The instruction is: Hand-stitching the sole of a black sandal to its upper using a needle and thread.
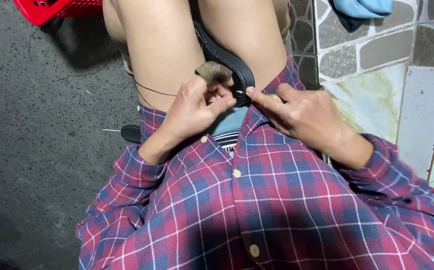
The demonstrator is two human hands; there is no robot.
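Black sandal point(227, 62) lies between the knees, touching both hands' fingers point(222, 102).

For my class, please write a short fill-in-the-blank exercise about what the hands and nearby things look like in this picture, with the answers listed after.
1. The left hand and right hand both touch a black ____ held between the knees.
2. The person's checked shirt is red and ____.
3. The plastic basket at the top left corner is ____.
4. A thin dark thread runs across the person's ____ leg.

Missing words: sandal; blue; red; left
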